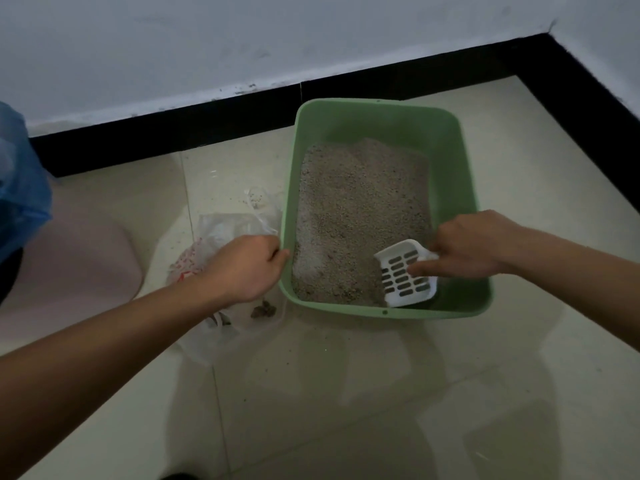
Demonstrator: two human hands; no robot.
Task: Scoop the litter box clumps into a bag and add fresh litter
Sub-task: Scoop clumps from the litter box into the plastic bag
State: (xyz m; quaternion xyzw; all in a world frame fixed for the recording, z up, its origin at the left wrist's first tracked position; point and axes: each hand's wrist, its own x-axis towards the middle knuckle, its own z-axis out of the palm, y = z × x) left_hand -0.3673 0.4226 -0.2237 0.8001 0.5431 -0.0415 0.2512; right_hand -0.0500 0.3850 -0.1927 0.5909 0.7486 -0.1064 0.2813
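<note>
The right hand [474, 244] grips the handle of the white scoop [405, 275], which appears empty in the near right corner of the green litter box [346, 308]; the left hand [246, 268] holds the box's left rim; just left of the box, the bag [221, 230] already holds dark clumps [264, 310]; scooping seems partly done; adding fresh litter is, I judge, still left.

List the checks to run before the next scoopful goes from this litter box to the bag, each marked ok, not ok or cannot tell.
1. Left hand grips the litter box rim: ok.
2. Right hand holds the scoop: ok.
3. Scoop loaded: not ok, looks empty.
4. Bag mouth open beside the litter box: cannot tell, it lies crumpled.
5. Floor free of spilled grains: not ok.
</note>
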